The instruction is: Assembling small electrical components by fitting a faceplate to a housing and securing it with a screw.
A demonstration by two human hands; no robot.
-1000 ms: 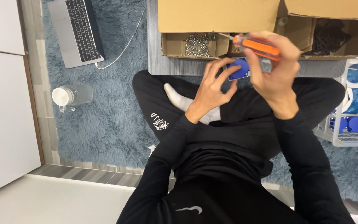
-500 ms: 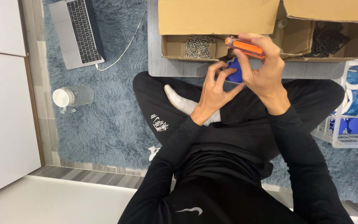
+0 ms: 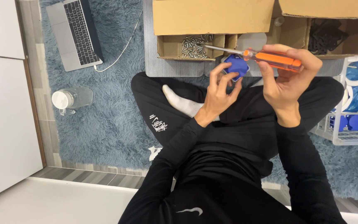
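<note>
From up here I see a shaggy blue-grey rug covering most of the floor. An open laptop lies on it at the upper left, with a white cable trailing from beside it toward the grey desk. Below the laptop, a clear jug with a white lid lies on the rug. On the desk sit open cardboard boxes; one small compartment holds a heap of silver screws, another holds black parts. At the far right a white wire basket holds blue pieces.
</note>
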